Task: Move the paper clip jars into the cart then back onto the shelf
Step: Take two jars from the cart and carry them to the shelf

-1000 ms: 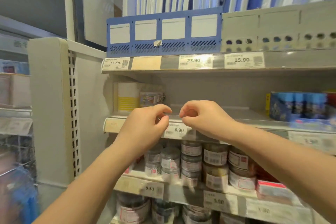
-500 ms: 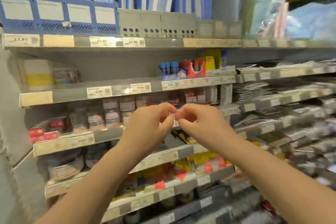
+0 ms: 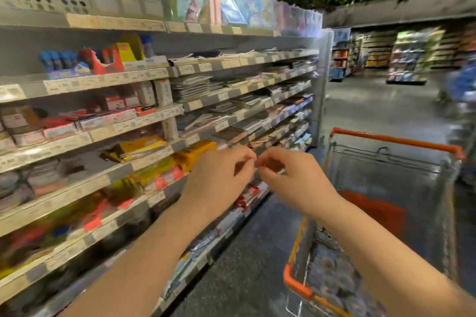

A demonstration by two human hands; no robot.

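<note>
While both hands hang in mid-air between shelf (image 3: pixel 103 80) and cart (image 3: pixel 394 140), we see the left hand (image 3: pixel 219 175) and the right hand (image 3: pixel 293 183) drawn together, fingertips touching at the middle. Each has its fingers curled in, thumb against forefinger, and we can make out nothing held in either. The cart stands to the right of the hands, its orange-trimmed rim just beyond the right hand. Low in its basket, below the right hand and beside the forearm, we see blurred round shapes that look like the jars (image 3: pixel 332 280); the smear is too heavy for us to count them. They lie well apart from both hands. The shelf runs along the left, its tiers packed with stationery. The left hand sits in front of its lower tiers without touching them.
</note>
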